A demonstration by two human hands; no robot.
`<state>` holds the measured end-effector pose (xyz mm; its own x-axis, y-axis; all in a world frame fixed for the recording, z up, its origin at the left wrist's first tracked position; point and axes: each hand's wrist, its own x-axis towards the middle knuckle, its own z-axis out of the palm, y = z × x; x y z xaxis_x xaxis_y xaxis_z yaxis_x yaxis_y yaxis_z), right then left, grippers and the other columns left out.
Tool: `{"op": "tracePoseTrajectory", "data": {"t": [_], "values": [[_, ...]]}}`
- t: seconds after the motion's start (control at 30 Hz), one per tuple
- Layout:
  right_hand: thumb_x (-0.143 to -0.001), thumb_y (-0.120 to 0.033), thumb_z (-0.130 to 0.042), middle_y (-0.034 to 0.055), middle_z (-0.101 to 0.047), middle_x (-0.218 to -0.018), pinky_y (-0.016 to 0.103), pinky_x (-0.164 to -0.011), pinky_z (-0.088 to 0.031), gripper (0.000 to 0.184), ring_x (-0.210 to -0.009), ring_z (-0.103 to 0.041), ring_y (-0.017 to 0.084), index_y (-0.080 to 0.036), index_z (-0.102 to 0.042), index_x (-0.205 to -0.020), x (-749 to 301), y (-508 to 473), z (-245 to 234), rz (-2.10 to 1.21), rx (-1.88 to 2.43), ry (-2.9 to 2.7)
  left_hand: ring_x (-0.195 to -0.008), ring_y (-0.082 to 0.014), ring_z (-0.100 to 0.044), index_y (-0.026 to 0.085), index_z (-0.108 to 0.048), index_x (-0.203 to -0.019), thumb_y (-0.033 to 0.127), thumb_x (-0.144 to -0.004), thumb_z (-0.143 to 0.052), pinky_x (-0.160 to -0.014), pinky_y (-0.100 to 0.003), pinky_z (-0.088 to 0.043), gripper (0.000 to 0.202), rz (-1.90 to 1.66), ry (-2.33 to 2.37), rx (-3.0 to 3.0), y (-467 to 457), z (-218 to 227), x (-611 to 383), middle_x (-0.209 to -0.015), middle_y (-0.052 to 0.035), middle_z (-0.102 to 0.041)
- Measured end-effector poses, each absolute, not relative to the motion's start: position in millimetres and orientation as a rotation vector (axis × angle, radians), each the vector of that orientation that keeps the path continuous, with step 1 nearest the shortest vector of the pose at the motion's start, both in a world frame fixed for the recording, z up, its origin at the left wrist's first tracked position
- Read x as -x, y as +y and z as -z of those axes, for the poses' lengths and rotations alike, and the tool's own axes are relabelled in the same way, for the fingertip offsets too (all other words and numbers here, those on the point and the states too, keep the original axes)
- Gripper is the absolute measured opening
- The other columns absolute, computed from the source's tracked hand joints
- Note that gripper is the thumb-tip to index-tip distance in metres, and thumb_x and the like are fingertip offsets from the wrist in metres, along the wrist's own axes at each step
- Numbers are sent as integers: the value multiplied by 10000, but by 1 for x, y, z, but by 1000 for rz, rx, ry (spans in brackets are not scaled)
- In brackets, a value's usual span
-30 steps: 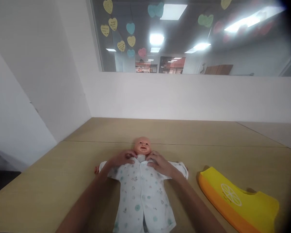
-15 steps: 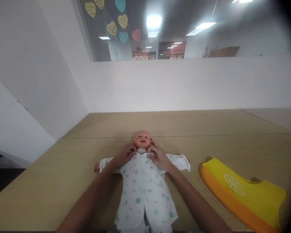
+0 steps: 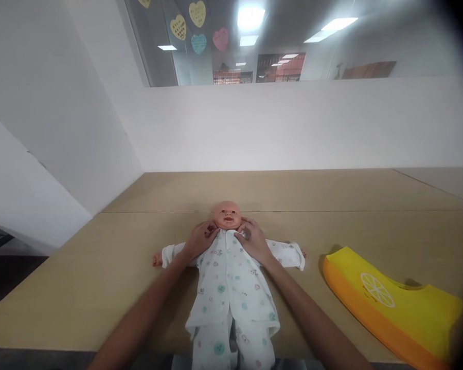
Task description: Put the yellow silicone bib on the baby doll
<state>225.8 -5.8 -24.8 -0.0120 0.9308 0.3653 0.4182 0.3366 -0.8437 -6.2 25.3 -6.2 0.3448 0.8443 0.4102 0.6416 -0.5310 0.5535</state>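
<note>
A baby doll [image 3: 227, 214] lies on its back on the wooden table [image 3: 100, 267], arms spread, head pointing away from me. It wears a white printed suit [image 3: 231, 288] with small teal and grey motifs. My left hand [image 3: 200, 240] pinches the suit's collar on the doll's left-of-frame shoulder, just under the chin. My right hand [image 3: 251, 240] grips the collar on the other side, fingertips touching the doll's neck. Both forearms reach in from the bottom of the frame.
A yellow and orange silicone bib [image 3: 393, 313] with a lemon-slice print lies on the table to the right of the doll. White walls close off the far and left sides; a window with paper hearts [image 3: 195, 23] runs above.
The view tilted down, so the doll's legs now show. Both hands slid from the chest up to the collar beside the doll's neck.
</note>
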Motion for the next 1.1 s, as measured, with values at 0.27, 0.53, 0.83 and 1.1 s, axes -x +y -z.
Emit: {"op": "tracePoseTrajectory", "data": {"t": [0.27,0.53,0.83,1.1], "values": [[-956,-352,-492,62,-516,-1277,352,-1126,-362,207,-1306,-442,168,-195,-532,-1083,-229,-19,24,-561,1161,-1727,-802,-168,-624,196,-646,-851,478,-872,-604,-728,-279,-493,286,-883,1323,-2188,26,1,9,-885,-34,-698],[-958,-465,-493,55,-609,-1108,325,-910,-481,332,-1004,-594,171,-185,-483,-1135,-245,-15,32,-675,1281,-1613,-792,-162,-591,168,-647,-905,456,-873,-554,-677,-255,-472,305,-768,1164,-2038,28,-9,16,-904,-48,-664],[-999,-549,-379,18,-647,-1055,321,-864,-433,401,-968,-595,182,-202,-576,-1039,-249,-18,31,-601,1385,-1893,-1056,-257,-616,175,-667,-1048,646,-898,-456,-950,-361,-462,537,-722,1310,-1820,29,-6,20,-1113,-96,-691],[-980,-562,-393,92,-610,-1274,410,-1039,-447,527,-1182,-585,251,-167,-569,-1283,-244,-7,42,-651,1346,-1891,-1166,-262,-590,198,-685,-1120,664,-927,-398,-1107,-395,-375,580,-869,1275,-1784,42,10,22,-1206,-95,-678]]}}
